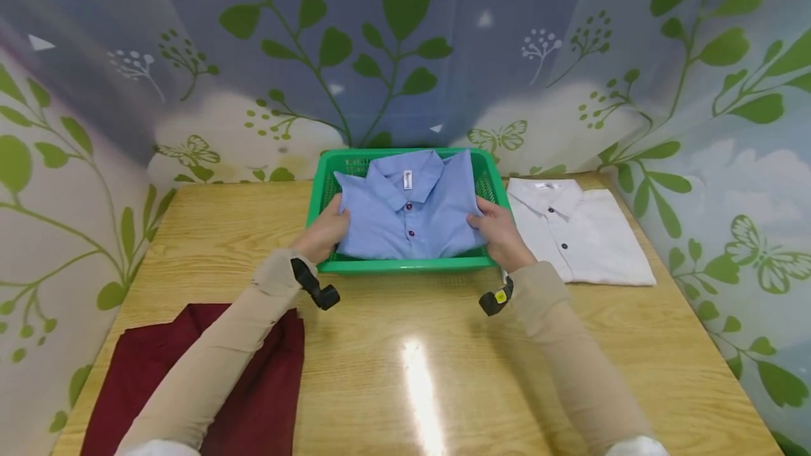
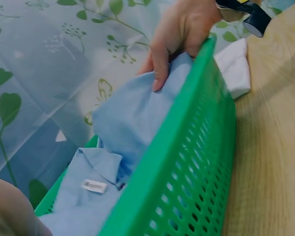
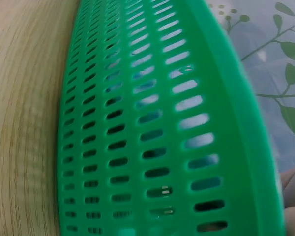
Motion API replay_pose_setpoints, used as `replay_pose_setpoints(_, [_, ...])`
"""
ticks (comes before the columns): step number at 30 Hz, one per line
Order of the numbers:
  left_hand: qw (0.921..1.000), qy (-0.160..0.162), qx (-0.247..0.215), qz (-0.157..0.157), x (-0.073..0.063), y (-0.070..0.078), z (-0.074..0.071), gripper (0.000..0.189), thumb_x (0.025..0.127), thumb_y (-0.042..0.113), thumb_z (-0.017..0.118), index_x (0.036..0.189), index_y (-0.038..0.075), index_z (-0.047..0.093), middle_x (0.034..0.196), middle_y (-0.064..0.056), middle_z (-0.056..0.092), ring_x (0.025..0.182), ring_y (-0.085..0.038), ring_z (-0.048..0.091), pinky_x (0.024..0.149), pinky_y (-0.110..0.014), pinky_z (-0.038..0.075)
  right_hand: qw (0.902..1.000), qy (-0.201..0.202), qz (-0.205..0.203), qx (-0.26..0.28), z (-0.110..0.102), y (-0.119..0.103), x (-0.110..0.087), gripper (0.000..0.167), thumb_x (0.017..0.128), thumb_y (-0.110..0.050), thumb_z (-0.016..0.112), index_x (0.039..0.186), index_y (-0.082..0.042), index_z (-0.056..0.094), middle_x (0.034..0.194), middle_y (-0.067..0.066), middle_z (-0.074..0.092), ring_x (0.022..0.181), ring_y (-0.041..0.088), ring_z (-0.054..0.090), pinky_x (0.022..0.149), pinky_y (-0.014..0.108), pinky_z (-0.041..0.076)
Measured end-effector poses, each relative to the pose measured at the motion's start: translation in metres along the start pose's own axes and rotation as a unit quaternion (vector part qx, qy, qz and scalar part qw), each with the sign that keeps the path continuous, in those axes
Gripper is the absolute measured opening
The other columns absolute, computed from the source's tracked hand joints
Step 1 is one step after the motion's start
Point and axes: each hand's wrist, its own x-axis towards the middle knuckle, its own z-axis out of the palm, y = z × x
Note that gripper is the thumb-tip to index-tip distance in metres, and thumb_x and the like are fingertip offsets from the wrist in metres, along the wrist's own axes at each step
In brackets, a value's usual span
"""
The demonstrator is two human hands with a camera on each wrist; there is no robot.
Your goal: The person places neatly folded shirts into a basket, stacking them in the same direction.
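Observation:
A folded blue shirt [image 1: 380, 220] with a collar, a label and dark buttons lies within the green plastic basket [image 1: 405, 266]. My left hand [image 1: 324, 232] grips the shirt's left side, thumb on top, over the basket's left rim. On the opposite side my right hand [image 1: 502, 236] pinches the shirt's right edge, its thumb also uppermost. In the left wrist view, the right hand [image 2: 184, 30] holds a raised side of the blue cloth [image 2: 137, 110] near the rim. The basket's slotted wall [image 3: 152, 118] fills most of the right wrist view and hides the shirt there.
A folded white shirt [image 1: 595, 245] lies on the wooden table [image 1: 374, 357] right of the basket. At the front left, a dark red garment [image 1: 266, 385] is partly covered by my left forearm. A leaf-patterned curtain [image 1: 405, 76] stands behind the basket and along both sides.

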Motion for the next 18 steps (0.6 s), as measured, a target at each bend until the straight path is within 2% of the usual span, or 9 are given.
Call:
replay_pose_setpoints(4, [0.9991, -0.009, -0.004, -0.041, -0.001, -0.001, 0.002, 0.056, 0.109, 0.015, 0.019, 0.159, 0.011, -0.003, 0.165, -0.013, -0.002, 0.150, -0.031, -0.004, 0.117, -0.058, 0.011, 0.9991, -0.018, 0.003, -0.038, -0.001, 0.001, 0.001, 0.056, 0.102, 0.003, 0.040, 0.155, -0.005, 0.027, 0.159, 0.017, 0.027, 0.143, 0.032, 0.029, 0.116, 0.043, 0.027])
replay_pose_setpoints(6, [0.9978, -0.004, 0.015, -0.064, 0.000, -0.001, 0.003, 0.058, 0.107, 0.015, 0.021, 0.159, 0.009, -0.005, 0.165, -0.015, -0.004, 0.150, -0.033, -0.004, 0.116, -0.060, 0.013, 0.9978, -0.030, 0.010, -0.059, -0.003, 0.001, 0.000, 0.057, 0.102, 0.002, 0.039, 0.157, -0.004, 0.023, 0.160, 0.018, 0.023, 0.144, 0.033, 0.026, 0.116, 0.044, 0.025])
replay_pose_setpoints(9, [0.9933, -0.009, 0.070, -0.091, 0.003, 0.003, 0.002, 0.065, 0.105, 0.013, 0.026, 0.156, 0.001, -0.011, 0.163, -0.019, -0.010, 0.149, -0.034, -0.006, 0.119, -0.054, 0.010, 0.9937, -0.045, 0.035, -0.097, -0.006, -0.002, 0.000, 0.061, 0.104, -0.005, 0.039, 0.158, -0.001, 0.011, 0.164, 0.018, 0.010, 0.148, 0.034, 0.014, 0.119, 0.046, 0.019])
replay_pose_setpoints(13, [0.9838, -0.025, 0.128, -0.123, 0.010, 0.013, 0.001, 0.074, 0.103, 0.019, 0.033, 0.153, -0.003, -0.018, 0.162, -0.019, -0.020, 0.149, -0.033, -0.013, 0.120, -0.046, 0.003, 0.9830, -0.071, 0.086, -0.146, -0.010, -0.015, 0.001, 0.074, 0.105, -0.022, 0.044, 0.158, -0.002, -0.003, 0.165, 0.015, -0.007, 0.150, 0.033, -0.002, 0.120, 0.050, 0.010])
replay_pose_setpoints(16, [0.9825, -0.017, 0.120, -0.142, 0.020, 0.020, -0.001, 0.078, 0.102, 0.020, 0.037, 0.153, -0.002, -0.017, 0.162, -0.018, -0.019, 0.149, -0.032, -0.012, 0.121, -0.044, 0.002, 0.9767, -0.092, 0.112, -0.158, -0.011, -0.027, 0.007, 0.083, 0.104, -0.031, 0.048, 0.157, -0.005, -0.011, 0.164, 0.012, -0.014, 0.150, 0.034, -0.007, 0.119, 0.055, 0.007])
replay_pose_setpoints(18, [0.9844, -0.004, 0.100, -0.145, 0.028, 0.023, -0.003, 0.079, 0.100, 0.017, 0.038, 0.154, -0.001, -0.018, 0.162, -0.017, -0.018, 0.149, -0.032, -0.010, 0.121, -0.044, 0.004, 0.9742, -0.100, 0.121, -0.162, -0.010, -0.034, 0.011, 0.086, 0.103, -0.032, 0.049, 0.157, -0.007, -0.013, 0.164, 0.012, -0.016, 0.150, 0.035, -0.007, 0.118, 0.059, 0.007])
